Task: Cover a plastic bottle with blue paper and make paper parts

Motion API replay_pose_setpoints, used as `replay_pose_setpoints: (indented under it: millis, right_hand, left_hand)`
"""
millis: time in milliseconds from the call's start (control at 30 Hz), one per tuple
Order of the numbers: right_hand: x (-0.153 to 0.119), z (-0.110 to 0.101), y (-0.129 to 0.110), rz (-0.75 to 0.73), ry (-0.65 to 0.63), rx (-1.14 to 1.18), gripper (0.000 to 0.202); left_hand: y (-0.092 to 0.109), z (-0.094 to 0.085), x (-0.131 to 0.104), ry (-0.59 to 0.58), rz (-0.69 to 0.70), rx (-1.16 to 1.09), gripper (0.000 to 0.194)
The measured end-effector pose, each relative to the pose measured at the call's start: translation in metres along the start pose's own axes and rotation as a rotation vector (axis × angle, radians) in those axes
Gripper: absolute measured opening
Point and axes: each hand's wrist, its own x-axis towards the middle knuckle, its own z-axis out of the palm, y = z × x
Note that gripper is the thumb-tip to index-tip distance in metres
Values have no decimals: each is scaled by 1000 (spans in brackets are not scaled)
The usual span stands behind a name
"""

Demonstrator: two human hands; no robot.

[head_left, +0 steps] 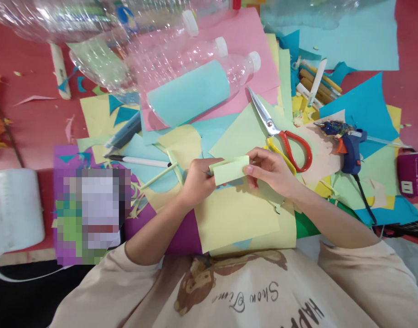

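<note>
Between my two hands is a small folded piece of light green paper (231,171), held above yellow sheets (243,214). My left hand (199,178) grips its left end, fingers partly hidden behind it. The thumb and fingers of my right hand (268,171) pinch its right end. Just beyond my right hand lie scissors (269,125) with one red and one yellow handle, blades slightly apart. A white pen (143,161) and thin green paper strips (161,175) lie left of my left hand.
Clear plastic bottles (241,68) lie at the back, one wrapped in light blue paper (191,93). A blue glue gun (351,150) with its cord rests at right, near several markers (318,84). A white pouch (15,209) sits far left; a blurred-out object (99,205) lies nearer.
</note>
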Motion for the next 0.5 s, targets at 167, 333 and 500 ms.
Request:
replay_pose_setpoints:
  millis: [167, 333, 500]
  right_hand:
    - [0, 0, 3, -8, 13, -11, 29]
    - [0, 1, 5, -13, 51, -28, 31]
    - [-1, 2, 2, -42, 116, -67, 34]
  left_hand:
    - [0, -1, -1, -22, 9, 8, 21]
    - [2, -1, 1, -54, -21, 26, 27]
    - [-7, 2, 0, 49, 27, -113, 44]
